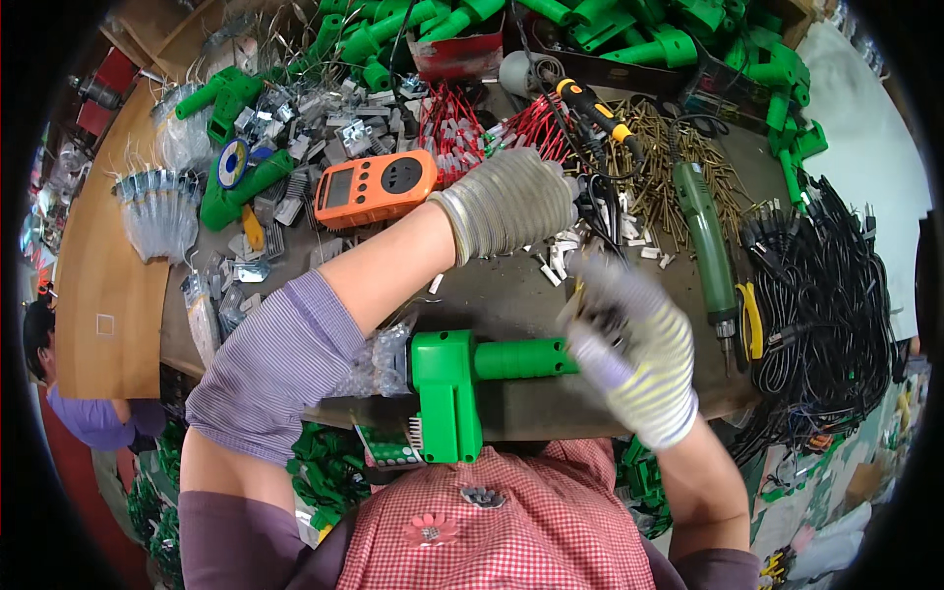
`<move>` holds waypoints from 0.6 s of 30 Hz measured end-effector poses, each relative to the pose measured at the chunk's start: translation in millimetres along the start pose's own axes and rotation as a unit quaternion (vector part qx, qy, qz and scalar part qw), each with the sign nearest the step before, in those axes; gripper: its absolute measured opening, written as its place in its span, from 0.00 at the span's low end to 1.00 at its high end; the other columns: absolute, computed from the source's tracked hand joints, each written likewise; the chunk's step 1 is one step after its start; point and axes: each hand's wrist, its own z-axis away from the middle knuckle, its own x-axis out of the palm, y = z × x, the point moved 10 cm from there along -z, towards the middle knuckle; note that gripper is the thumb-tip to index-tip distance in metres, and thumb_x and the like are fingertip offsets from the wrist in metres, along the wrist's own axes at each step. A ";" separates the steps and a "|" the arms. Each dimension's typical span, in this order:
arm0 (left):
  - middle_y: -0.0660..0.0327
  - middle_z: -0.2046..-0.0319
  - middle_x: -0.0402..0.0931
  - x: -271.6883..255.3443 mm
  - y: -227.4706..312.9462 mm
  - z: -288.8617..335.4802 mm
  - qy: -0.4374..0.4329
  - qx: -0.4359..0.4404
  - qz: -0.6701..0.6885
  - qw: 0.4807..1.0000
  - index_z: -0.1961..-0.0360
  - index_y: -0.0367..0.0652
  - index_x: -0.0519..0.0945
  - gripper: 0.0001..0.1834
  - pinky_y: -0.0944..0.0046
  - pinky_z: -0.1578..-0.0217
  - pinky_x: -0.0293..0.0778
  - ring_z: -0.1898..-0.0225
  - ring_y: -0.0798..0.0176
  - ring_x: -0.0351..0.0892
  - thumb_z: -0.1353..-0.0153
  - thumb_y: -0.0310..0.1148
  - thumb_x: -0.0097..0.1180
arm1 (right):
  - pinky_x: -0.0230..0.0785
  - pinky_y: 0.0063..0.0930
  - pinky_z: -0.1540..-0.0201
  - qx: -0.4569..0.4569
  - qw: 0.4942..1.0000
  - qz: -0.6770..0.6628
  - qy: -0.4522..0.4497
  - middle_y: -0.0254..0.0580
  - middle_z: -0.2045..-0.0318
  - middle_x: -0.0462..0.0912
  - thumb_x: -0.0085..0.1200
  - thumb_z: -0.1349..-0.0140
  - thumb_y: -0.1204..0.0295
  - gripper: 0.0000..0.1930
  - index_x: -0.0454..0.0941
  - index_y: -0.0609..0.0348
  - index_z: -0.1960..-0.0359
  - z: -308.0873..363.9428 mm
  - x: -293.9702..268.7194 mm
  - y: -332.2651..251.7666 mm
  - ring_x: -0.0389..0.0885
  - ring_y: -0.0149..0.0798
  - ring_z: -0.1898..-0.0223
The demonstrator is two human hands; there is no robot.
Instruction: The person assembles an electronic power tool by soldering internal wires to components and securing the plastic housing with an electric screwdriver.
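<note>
My left hand (pixel 511 205), in a grey striped glove, reaches across the bench with its fingers curled down beside black leads (pixel 595 208) and small white connectors (pixel 559 258). Whatever is in those fingers is hidden. Motion smears my right hand (pixel 639 349), also gloved; it hovers by the handle end of a green plastic tool housing (pixel 447 379), and I cannot make out its grip. That housing lies at the bench's near edge, with clear plastic wrap (pixel 379 364) at its left. An orange meter (pixel 376 189) with a socket sits left of my left hand.
Long brass-coloured screws (pixel 654 147) lie heaped beyond my hands, near a yellow-black screwdriver (pixel 595 110). A green electric screwdriver (pixel 706 236), yellow-handled pliers (pixel 751 320) and bundled black cords (pixel 821 305) are at right. Red wires (pixel 454 128) and more housings (pixel 659 47) fill the back.
</note>
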 end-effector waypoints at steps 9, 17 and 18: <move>0.64 0.66 0.80 -28.4 -26.8 90.1 0.193 -0.247 0.543 0.779 0.53 0.42 0.79 0.17 0.63 0.60 0.77 0.63 0.65 0.81 0.45 0.28 0.64 | 0.79 0.34 0.66 -0.068 0.987 0.125 -0.075 0.43 0.66 0.87 0.62 0.38 0.72 0.07 0.84 0.54 0.59 30.4 55.5 -13.5 0.87 0.46 0.68; 0.61 0.64 0.82 0.5 -16.8 139.8 0.134 -0.252 0.470 0.835 0.60 0.44 0.83 0.12 0.60 0.56 0.75 0.60 0.58 0.80 0.47 0.27 0.66 | 0.78 0.37 0.67 -0.035 0.964 0.238 -0.114 0.41 0.68 0.86 0.60 0.40 0.70 0.06 0.83 0.53 0.62 32.1 53.6 -23.0 0.85 0.47 0.70; 0.60 0.65 0.81 -5.4 -16.4 139.9 0.147 -0.229 0.421 0.865 0.63 0.44 0.83 0.11 0.57 0.56 0.75 0.61 0.54 0.80 0.49 0.28 0.66 | 0.78 0.37 0.67 -0.036 0.963 0.240 -0.118 0.41 0.68 0.86 0.60 0.40 0.70 0.06 0.83 0.53 0.62 30.7 55.5 -22.0 0.85 0.47 0.70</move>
